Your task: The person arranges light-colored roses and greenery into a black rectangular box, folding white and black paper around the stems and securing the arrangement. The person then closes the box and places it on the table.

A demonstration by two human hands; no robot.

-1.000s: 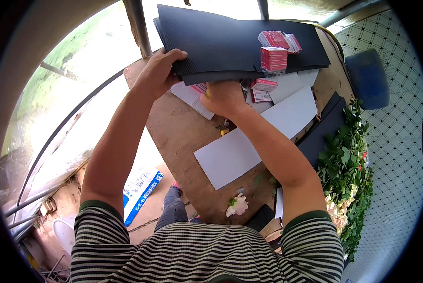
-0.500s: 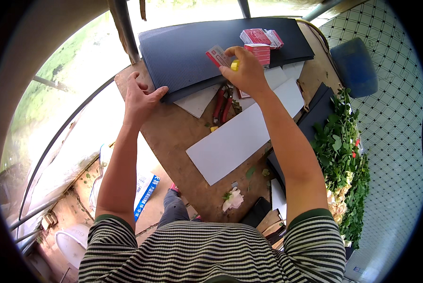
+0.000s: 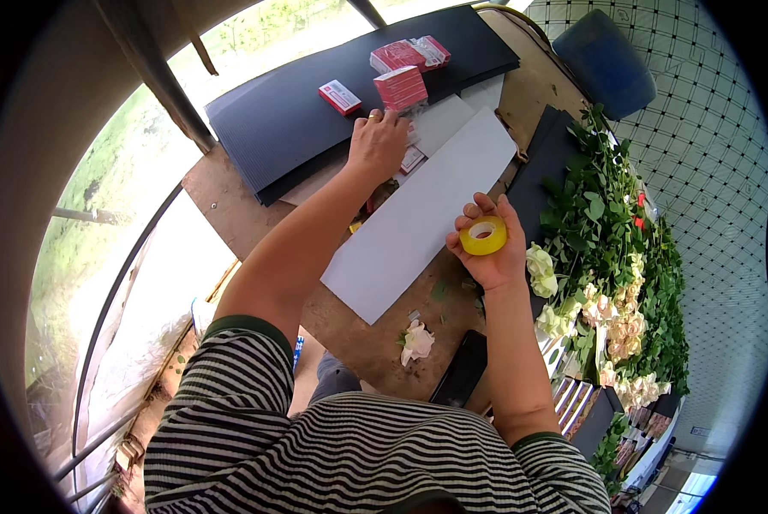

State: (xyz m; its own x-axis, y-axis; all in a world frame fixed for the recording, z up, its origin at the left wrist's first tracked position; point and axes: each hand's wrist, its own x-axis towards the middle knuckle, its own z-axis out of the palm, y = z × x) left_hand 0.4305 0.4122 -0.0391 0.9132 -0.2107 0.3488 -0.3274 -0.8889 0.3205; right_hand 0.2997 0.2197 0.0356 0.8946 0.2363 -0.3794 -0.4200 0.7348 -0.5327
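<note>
My left hand (image 3: 375,147), its bent fingers apart, reaches to the lower edge of a plastic-wrapped red box stack (image 3: 400,88) on the black corrugated sheets (image 3: 281,146). Its thumb and whatever lies under its fingertips are hidden. A single red-and-white box (image 3: 338,97) lies just left of it, and another red pack (image 3: 408,53) sits behind. My right hand (image 3: 493,255) is turned palm up, fingers curled round a yellow tape roll (image 3: 483,237). Below the sheets, a long white board (image 3: 414,214) lies diagonally on the brown tabletop (image 3: 230,206).
Leafy cream roses (image 3: 624,325) and more black sheets (image 3: 529,180) line the right side. A loose rose (image 3: 417,341) and black phone (image 3: 459,368) lie near my body. A blue drum (image 3: 605,62) stands at the upper right; metal posts (image 3: 178,103) edge the back.
The sheet stack has come down. My left hand left its edge for the red boxes. The small box my right hand held now lies on the sheets; that hand moved down-right with the tape.
</note>
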